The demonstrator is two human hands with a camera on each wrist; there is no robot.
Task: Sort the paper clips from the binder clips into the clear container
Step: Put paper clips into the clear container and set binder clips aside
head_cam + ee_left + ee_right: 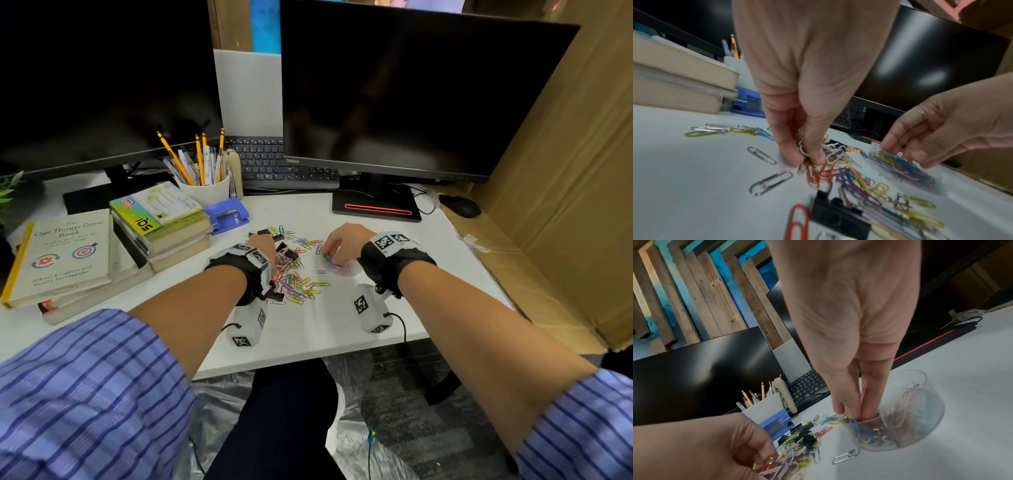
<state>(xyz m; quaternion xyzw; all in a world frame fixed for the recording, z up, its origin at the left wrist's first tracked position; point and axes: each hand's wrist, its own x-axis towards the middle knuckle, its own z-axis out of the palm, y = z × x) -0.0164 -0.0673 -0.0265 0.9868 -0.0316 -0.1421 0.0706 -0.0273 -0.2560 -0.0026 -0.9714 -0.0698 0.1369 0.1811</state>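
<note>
Loose coloured paper clips lie mixed with black binder clips on the white desk. My left hand pinches a bunch of paper clips just above the pile. To its right the clear container lies tipped on its side, partly filled with clips. My right hand reaches into its mouth, fingertips drawn together on paper clips there.
Stacked books and a blue hole punch sit left of the pile, with a pencil cup behind them. Two dark monitors, a keyboard and a mouse stand at the back. Cardboard walls the right side.
</note>
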